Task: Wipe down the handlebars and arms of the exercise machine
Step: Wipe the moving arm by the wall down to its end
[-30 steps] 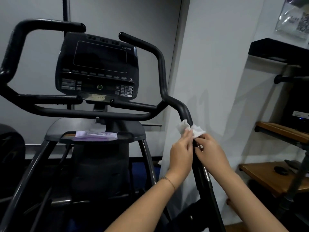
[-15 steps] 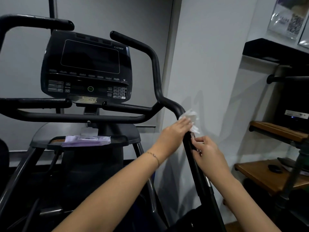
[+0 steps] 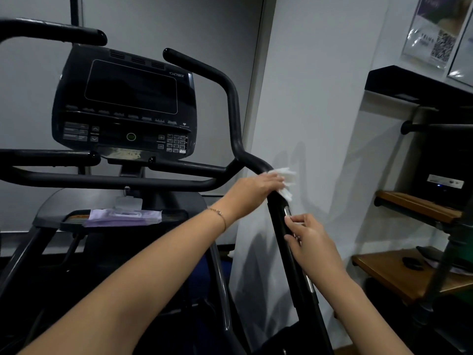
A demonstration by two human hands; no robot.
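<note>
1. Pressing the white wipe (image 3: pixel 288 179) onto the bend where the right handlebar (image 3: pixel 233 106) drops into the arm (image 3: pixel 277 211), with the left grip (image 3: pixel 256 190) laid flat over it, fingers near straight, not clenched.
2. Steadying that same arm lower down with the right grip (image 3: pixel 312 242), fingers and thumb curled round the bar, just below the wipe and apart from it.
3. Probably mid-stroke on this one arm; seemingly plenty left to cover, including the far handlebar (image 3: pixel 51 34) on the left.
4. Could lose the wipe: pinned only by flat fingers, loose corners poking toward the wall (image 3: pixel 320 98), so apt to slide off and drop beside the machine on a quick stroke.
5. Could miss the underside of the round bar by rubbing only the top face.
6. Might swing the arm if pushed hard while the lower hold slackens; cannot tell whether locked.
7. Risks smearing the stretch under the right grip again after cleaning.
8. Spare pack of wipes (image 3: pixel 122 217) lying on the tray (image 3: pixel 48 211) under the console (image 3: pixel 125 98), well apart.
</note>
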